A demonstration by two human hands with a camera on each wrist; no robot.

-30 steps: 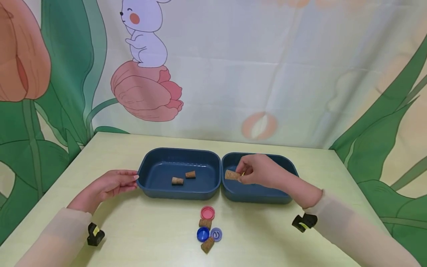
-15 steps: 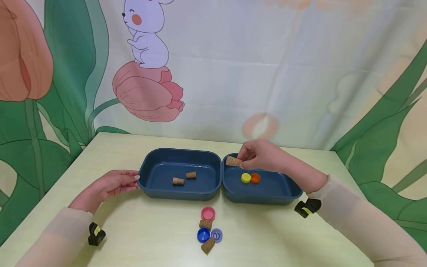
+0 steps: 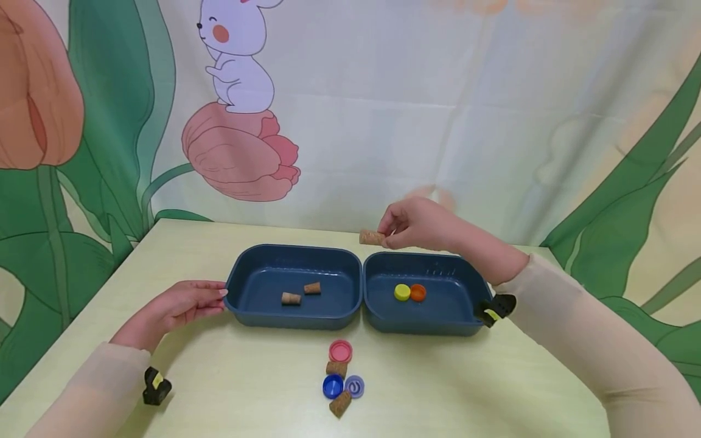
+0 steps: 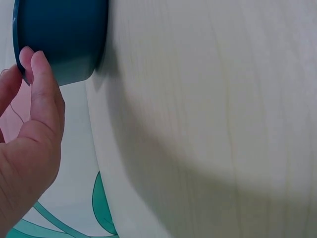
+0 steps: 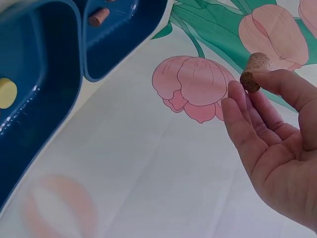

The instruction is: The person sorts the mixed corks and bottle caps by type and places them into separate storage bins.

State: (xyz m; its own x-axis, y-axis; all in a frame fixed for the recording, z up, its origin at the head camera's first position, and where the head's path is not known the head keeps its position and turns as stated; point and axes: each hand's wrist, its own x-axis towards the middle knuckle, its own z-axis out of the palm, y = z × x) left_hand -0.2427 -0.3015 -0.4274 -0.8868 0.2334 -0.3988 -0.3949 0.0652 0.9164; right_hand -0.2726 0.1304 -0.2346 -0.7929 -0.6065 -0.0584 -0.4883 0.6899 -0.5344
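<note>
My right hand (image 3: 418,224) pinches a cork (image 3: 371,237) between thumb and fingertips, raised over the far rim of the right blue tray (image 3: 424,325). The right wrist view shows this cork (image 5: 257,69) tilted at the fingertips. At the left end of the left blue tray (image 3: 296,319), my left hand (image 3: 183,304) holds the rim by the corner. Two corks, a nearer cork (image 3: 291,298) and a farther cork (image 3: 312,288), lie inside that tray. Inside the right tray sit a yellow bottle cap (image 3: 402,292) and an orange bottle cap (image 3: 418,292), side by side.
In front of the trays on the pale table (image 3: 246,377) lie a pink cap (image 3: 341,351), a cork (image 3: 336,368), a blue cap (image 3: 333,386), a lilac cap (image 3: 354,386) and another cork (image 3: 340,404). A printed curtain (image 3: 350,152) hangs behind the table.
My right hand has risen from inside the right tray toward its far side, carrying the cork, and the yellow and orange caps have come into sight. The left hand has stayed put.
</note>
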